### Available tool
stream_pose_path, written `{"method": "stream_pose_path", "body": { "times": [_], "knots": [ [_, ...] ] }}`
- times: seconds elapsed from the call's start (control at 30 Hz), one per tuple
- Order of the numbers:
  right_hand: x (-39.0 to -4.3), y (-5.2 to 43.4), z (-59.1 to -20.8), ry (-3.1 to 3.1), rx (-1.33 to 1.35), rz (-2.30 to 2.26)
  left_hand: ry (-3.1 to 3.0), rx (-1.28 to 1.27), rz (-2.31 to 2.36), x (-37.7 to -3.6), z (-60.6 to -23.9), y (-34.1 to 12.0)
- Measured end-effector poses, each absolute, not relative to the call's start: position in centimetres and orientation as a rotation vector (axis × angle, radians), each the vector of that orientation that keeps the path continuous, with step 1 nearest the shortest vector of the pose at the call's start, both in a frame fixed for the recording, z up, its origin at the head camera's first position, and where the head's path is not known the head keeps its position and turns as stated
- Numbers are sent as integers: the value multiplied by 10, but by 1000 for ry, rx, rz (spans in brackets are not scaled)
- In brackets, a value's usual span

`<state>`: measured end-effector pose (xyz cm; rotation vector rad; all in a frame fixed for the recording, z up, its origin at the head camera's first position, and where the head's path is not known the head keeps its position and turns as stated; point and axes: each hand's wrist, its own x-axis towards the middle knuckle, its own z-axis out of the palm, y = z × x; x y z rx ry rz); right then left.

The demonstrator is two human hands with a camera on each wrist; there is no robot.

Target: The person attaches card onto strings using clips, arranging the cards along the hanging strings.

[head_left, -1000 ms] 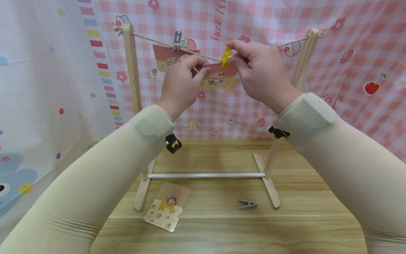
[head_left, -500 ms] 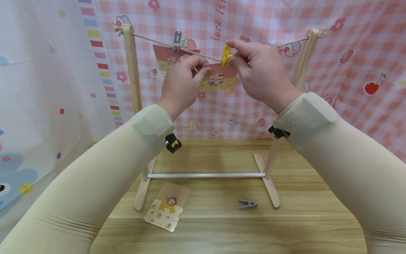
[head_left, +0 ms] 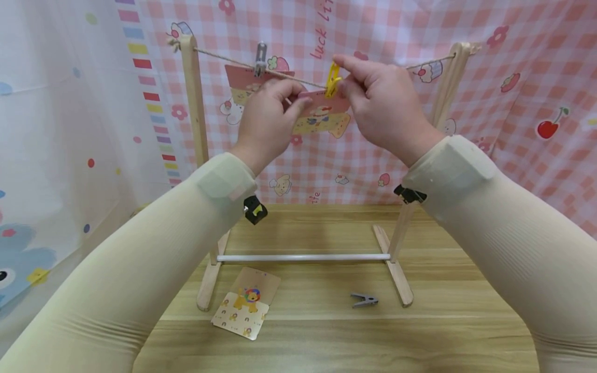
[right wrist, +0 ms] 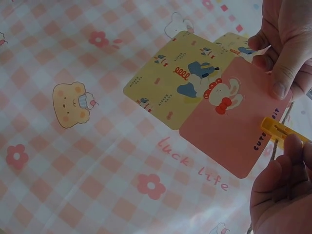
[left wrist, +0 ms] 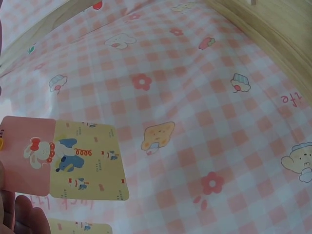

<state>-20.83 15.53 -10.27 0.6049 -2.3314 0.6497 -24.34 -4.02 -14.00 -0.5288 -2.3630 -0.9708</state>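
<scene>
My left hand (head_left: 268,116) pinches the upper left corner of a pink and yellow card (head_left: 324,114) with a rabbit on it, hanging at the rope (head_left: 216,56). My right hand (head_left: 387,103) holds a yellow clothespin (head_left: 333,82) between thumb and index finger. In the right wrist view the tip of this clothespin (right wrist: 277,127) lies over the card's lettered top edge, where the rope passes. A second pink and yellow card (head_left: 240,85), partly hidden behind my left hand, hangs to the left under a grey clothespin (head_left: 260,59).
A wooden stand carries the rope between its left post (head_left: 192,98) and right post (head_left: 450,83), with a white rod (head_left: 303,257) low between them. On the table (head_left: 326,342) lie a lion card (head_left: 247,303) and another grey clothespin (head_left: 365,300). A checked cloth (head_left: 354,155) hangs behind.
The yellow clothespin and my right fingertips have shifted slightly upward at the card's top edge. My left hand keeps its pinch on the card, nearly still.
</scene>
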Motion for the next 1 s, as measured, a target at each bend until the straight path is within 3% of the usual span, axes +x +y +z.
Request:
{"method": "stream_pose_path", "body": {
  "times": [1.0],
  "knots": [
    [-211, 152, -92, -2412, 524, 789, -2256, -562, -1125, -237, -144, -43]
  ]
}}
